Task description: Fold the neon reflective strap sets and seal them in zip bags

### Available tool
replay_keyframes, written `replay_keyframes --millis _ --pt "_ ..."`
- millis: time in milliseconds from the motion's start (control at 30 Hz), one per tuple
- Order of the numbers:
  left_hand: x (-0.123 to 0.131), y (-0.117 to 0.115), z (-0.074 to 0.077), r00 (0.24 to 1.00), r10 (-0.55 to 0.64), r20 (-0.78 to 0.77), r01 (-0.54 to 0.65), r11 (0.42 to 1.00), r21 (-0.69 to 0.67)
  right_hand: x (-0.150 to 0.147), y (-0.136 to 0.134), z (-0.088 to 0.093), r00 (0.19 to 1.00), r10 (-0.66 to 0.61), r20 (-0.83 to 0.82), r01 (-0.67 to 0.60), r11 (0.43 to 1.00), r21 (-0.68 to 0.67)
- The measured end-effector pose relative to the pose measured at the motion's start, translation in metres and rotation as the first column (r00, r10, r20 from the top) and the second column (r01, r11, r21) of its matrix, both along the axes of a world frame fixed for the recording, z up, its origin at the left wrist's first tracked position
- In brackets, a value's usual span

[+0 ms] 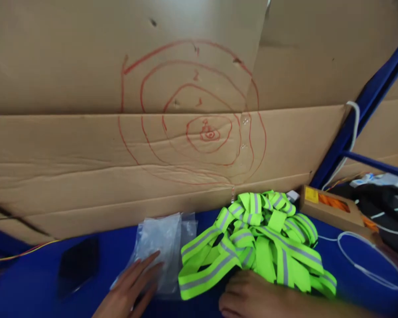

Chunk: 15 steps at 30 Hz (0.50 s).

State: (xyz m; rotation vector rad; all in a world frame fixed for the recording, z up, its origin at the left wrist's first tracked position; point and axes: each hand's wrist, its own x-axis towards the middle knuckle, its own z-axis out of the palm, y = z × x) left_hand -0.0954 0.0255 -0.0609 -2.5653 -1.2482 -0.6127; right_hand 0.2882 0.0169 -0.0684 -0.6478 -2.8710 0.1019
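My left hand [132, 282] lies over a stack of clear plastic bags [162, 243] at the lower middle, its fingers extended and slightly apart. Just right of the bags is a tangled heap of neon green straps [258, 238] with grey stripes. My right hand [240, 291] is at the near edge of this heap, fingers curled and pointing left; what they may hold is hidden.
A dark flat object [78, 267] rests on the blue surface [23, 282] at the left. Cardboard [69, 141] with red drawn rings stands behind. To the right are an open cardboard box [334, 210], a white cable [368, 271] and a blue metal frame [371, 101].
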Motion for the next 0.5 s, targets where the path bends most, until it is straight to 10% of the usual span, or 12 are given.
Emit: replay_keyframes --millis 500 --pt "0.011 -0.021 0.046 0.945 0.098 -0.313 -0.203 0.925 -0.321 -0.004 -0.011 -0.002 0.970 -0.069 -0.232 0.054 0.996 -0.069"
